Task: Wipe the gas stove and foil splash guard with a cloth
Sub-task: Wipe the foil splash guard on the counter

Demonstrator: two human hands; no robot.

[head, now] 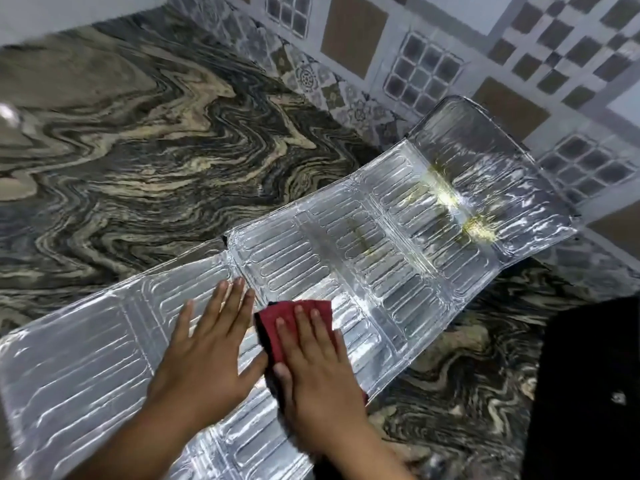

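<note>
The silver foil splash guard (363, 244) lies unfolded and flat across the marbled counter, running from lower left to upper right, its far panel leaning up against the tiled wall. Yellowish grease stains show near its far fold. My left hand (207, 351) rests flat on the foil with its fingers spread, holding nothing. Just to its right, my right hand (311, 368) presses flat on a dark red cloth (294, 317) lying on the foil's middle panel. The gas stove is a black shape (588, 393) at the lower right, mostly out of frame.
The counter (138, 150) of dark swirled stone stretches wide to the left and behind the foil. A patterned tile wall (450, 46) bounds the back and right.
</note>
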